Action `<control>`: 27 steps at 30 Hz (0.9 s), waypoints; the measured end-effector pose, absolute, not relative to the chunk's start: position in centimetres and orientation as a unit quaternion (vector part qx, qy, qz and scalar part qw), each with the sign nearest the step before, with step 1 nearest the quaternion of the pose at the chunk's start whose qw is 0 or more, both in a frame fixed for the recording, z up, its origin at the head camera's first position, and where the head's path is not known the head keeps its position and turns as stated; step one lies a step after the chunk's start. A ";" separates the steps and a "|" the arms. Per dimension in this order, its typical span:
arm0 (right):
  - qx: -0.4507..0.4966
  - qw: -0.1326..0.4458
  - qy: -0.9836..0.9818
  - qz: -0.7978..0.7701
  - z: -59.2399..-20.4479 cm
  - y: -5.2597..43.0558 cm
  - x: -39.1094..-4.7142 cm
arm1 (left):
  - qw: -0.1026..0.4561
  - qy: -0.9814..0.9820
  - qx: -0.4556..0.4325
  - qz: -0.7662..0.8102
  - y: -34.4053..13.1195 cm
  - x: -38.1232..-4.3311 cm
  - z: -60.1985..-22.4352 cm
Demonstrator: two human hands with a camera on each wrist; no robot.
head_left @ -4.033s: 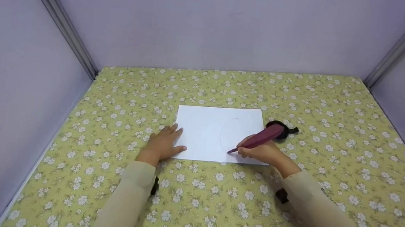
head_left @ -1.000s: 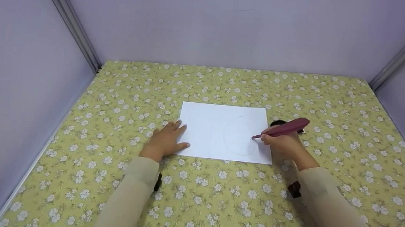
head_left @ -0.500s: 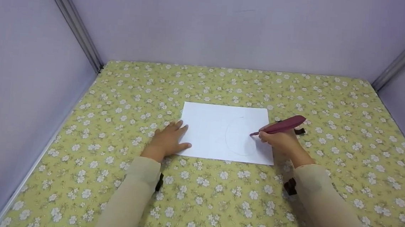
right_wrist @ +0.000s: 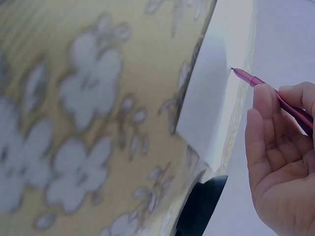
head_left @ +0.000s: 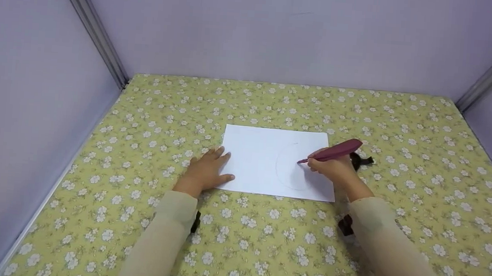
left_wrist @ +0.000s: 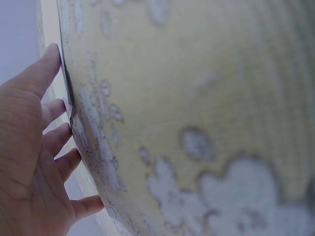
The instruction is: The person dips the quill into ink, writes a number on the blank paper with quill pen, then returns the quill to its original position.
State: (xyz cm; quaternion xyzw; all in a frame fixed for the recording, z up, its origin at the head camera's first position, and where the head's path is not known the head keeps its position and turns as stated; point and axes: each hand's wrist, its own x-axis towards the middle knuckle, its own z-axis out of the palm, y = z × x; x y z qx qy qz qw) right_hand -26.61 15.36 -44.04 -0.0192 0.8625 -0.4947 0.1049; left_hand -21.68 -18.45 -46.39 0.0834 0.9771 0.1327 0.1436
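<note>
A white sheet of paper [head_left: 262, 156] lies on the flowered yellow tablecloth [head_left: 274, 105], with a faint pencilled oval [head_left: 284, 175] on its right half. My right hand [head_left: 332, 168] grips a maroon feather-shaped pen [head_left: 333, 152], its tip on the paper near the oval's upper right. In the right wrist view the pen [right_wrist: 275, 96] touches the sheet [right_wrist: 211, 103] with its point. My left hand [head_left: 205, 169] lies flat with fingers spread, pressing the paper's left edge. In the left wrist view the left hand [left_wrist: 34, 157] rests against the cloth.
A small black object [head_left: 359, 161] sits on the cloth just right of the paper, behind my right hand. Lilac walls enclose the table on three sides, with metal posts [head_left: 93, 27] in the back corners. Flowered cloth stretches all around the sheet.
My right hand has moved the pen tip up and to the left along the right side of the oval, lengthening the line. The left hand stays on the paper's edge.
</note>
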 end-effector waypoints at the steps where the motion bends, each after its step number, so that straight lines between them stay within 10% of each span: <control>1: -0.024 0.106 0.865 -0.491 -44.1 15.2 -26.6 | 0.143 0.977 0.084 0.134 -18.5 -21.7 -46.4; 27: -0.107 0.126 0.874 -0.457 -44.7 12.9 -26.1 | 0.148 0.979 0.085 0.113 -18.3 -21.8 -46.3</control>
